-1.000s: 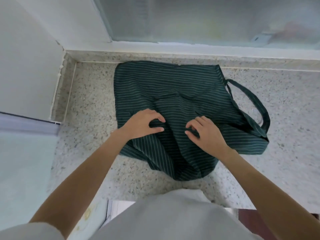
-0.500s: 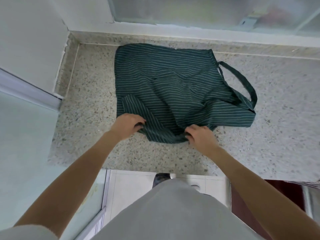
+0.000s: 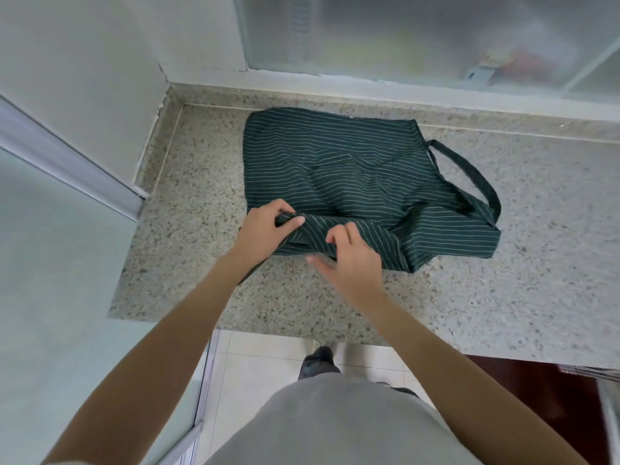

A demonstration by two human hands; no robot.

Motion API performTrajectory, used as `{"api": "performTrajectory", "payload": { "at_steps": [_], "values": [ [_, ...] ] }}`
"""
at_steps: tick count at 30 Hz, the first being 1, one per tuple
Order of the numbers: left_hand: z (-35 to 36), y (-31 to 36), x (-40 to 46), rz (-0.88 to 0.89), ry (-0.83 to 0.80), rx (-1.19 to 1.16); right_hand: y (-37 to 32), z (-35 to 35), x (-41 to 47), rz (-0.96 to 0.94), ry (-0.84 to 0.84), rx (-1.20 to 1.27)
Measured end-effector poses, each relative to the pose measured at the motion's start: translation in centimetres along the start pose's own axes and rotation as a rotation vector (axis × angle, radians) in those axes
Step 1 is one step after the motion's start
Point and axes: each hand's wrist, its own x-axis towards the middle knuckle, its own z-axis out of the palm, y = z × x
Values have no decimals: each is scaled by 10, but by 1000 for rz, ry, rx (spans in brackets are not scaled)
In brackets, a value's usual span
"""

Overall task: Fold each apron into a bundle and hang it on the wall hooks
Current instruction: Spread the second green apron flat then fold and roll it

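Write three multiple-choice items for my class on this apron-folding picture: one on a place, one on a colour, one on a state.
1. Where does the apron lie?
A. on the speckled stone counter
B. on a wall hook
C. on the tiled floor

2. What colour is the apron?
A. plain white
B. dark green with thin pale stripes
C. red with dots

3. What are the left hand and right hand doing?
A. hanging idle at the sides
B. pressing flat on the bare counter
C. gripping the apron's near edge, which is rolled over

Answers:
1 A: the cloth is spread on the counter below the frosted window.
2 B: green fabric, pale lines across it.
3 C: fingers of both hands curl round the rolled fold.
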Motion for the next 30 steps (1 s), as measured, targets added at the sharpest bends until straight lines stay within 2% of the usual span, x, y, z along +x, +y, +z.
{"api": "performTrajectory", "payload": {
  "at_steps": [2, 6, 10, 14, 16, 18, 20, 23, 24, 27, 30],
  "values": [
    [-3, 7, 0, 25, 0, -24, -13, 7, 10, 34, 2, -92],
    [-12, 20, -1, 66, 19, -85, -20, 2, 28, 10, 122, -191],
    [-27, 23, -4, 64, 63, -108, -10, -21, 29, -12, 256, -187],
    [-46, 16, -3, 6, 120, -57, 22, -45, 14, 132, 278, -177],
    [-51, 10, -4, 9, 74, 3, 39, -55, 5, 187, 275, -184],
    [-49, 10, -12, 42, 24, 86, 50, -64, -6, 164, 264, -191],
    [-44, 14, -19, 84, 24, 182, 53, -70, -14, 202, 314, -100],
    [-41, 16, -32, 115, 96, 309, 64, -88, -27, 474, 488, 243],
    [-44, 14, -37, 109, 112, 323, 70, -94, -33, 497, 502, 306],
    [-46, 4, -58, 148, 85, 318, 84, -110, -60, 283, 331, 326],
    [-39, 2, -86, 152, -12, 358, 93, -120, -97, 122, 142, 359]
  ]
}}
